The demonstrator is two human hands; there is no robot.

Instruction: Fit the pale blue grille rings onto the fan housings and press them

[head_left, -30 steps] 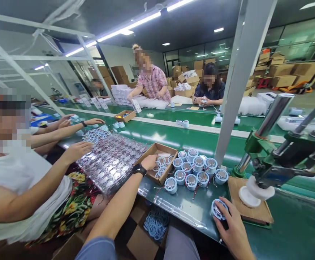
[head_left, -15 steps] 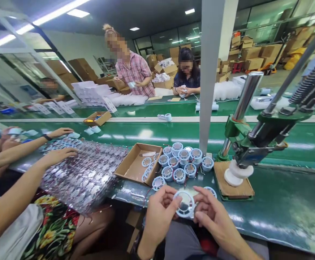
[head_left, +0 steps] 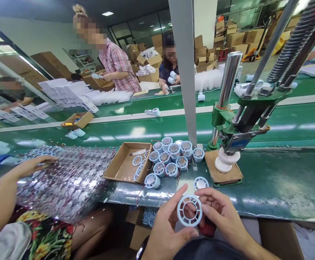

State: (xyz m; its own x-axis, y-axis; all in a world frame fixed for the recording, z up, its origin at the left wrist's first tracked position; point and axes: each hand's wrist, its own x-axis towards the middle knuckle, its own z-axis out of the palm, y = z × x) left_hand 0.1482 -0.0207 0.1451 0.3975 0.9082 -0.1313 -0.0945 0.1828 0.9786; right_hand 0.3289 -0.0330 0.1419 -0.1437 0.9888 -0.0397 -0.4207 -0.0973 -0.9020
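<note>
A light blue spoked ring is held up over the table's front edge, fingers showing through its open centre. My right hand pinches its right side between thumb and fingers. Around the ring's left side is my left hand, thumb and forefinger stretched wide apart; whether it touches the ring is hard to tell. Just beyond my hands stands a light blue round housing with a silver disc in its top. Several similar housings with red wires are grouped behind, to the left.
A cardboard tray holds more rings. A green lever press with a white pad stands right, over a wooden base. A co-worker's hand reaches over wired silver parts at left. A grey post rises behind the housings.
The view has shifted right. The ring has turned to face me more squarely. My left thumb has moved off its face, and the left fingers have spread. The housing behind is less covered.
</note>
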